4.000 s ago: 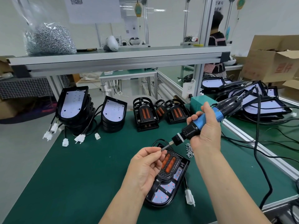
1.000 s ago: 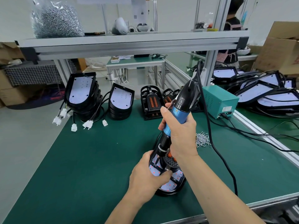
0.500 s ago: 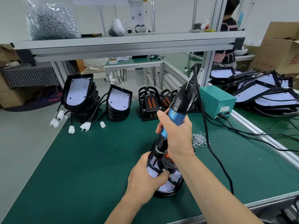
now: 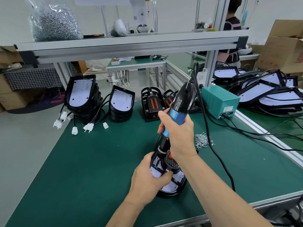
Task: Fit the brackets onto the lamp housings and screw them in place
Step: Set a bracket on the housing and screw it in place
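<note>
Within four seconds the electric screwdriver [image 4: 178, 115] has swung from a slant above the counter [image 4: 82, 161] to nearly upright, its bit now planted on the lamp housing [image 4: 170, 188]. The left hand [image 4: 147, 179], earlier pinching at the bit's tip, has dropped to the housing's near-left edge.

The right hand [image 4: 177, 133] is wrapped round the tool's blue grip. The left hand's fingers curl round the housing's rim, with the thumb over its pale face. The housing lies face up at the near middle of the counter, and the bracket [image 4: 172, 163] sits on its far half, partly hidden by the right wrist. The screw itself cannot be seen. It is most likely being driven in, so this unit is near finished on one point at least.

A small heap of loose screws [image 4: 203, 140] lies just right of the housing. The tool's black cord [image 4: 218, 154] trails past the heap toward the near edge and could drag screws or snag. A green power box [image 4: 219, 102] stands at the far right. Stacks of bare housings [image 4: 80, 94] wait at the far left, and units with brackets already on [image 4: 151, 102] stand at the far middle. A bag of screws [image 4: 55, 23] rests on the shelf [image 4: 131, 45] above.
</note>
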A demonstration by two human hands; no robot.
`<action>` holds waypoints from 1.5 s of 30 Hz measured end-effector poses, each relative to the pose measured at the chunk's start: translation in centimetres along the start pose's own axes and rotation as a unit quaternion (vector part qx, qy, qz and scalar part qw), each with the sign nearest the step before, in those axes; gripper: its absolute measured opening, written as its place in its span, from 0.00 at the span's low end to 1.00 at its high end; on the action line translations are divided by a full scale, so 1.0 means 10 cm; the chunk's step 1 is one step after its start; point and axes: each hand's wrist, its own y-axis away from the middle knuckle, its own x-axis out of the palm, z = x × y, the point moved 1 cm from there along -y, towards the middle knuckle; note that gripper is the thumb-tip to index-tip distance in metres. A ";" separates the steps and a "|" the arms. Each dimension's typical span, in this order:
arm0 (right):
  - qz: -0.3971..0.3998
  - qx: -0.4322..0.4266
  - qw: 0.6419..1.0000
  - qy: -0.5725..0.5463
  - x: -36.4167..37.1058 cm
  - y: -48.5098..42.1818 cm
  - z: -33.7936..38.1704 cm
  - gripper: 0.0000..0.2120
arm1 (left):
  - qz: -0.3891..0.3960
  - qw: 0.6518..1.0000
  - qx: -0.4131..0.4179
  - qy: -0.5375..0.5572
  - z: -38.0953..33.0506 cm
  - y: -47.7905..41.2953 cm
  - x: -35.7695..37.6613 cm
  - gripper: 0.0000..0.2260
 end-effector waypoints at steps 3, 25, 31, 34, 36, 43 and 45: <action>0.015 0.001 1.000 -0.007 0.01 0.00 0.02 0.12 | 0.009 1.000 0.003 -0.006 0.00 0.00 0.00 0.24; -0.123 -0.014 0.985 -0.122 -1.06 -0.39 0.61 0.08 | -0.011 1.000 0.020 -0.006 0.05 -0.02 0.01 0.25; -0.220 0.053 0.967 -0.117 -1.67 -0.48 0.45 0.12 | -0.026 0.999 0.025 -0.005 0.09 -0.04 0.01 0.22; -0.272 0.101 0.950 -0.116 -1.90 -0.48 0.32 0.14 | -0.033 0.999 0.024 0.001 0.09 -0.04 0.02 0.22; -0.300 0.133 0.937 -0.117 -2.03 -0.47 0.23 0.15 | -0.036 0.999 0.024 0.001 0.09 -0.04 0.02 0.23; -0.333 0.185 0.923 -0.062 -2.24 -0.51 -0.01 0.22 | -0.048 0.998 0.026 -0.005 0.11 -0.05 0.02 0.23; -0.339 0.184 0.922 -0.018 -2.24 -0.53 -0.05 0.27 | -0.052 0.998 0.024 -0.004 0.11 -0.05 0.02 0.25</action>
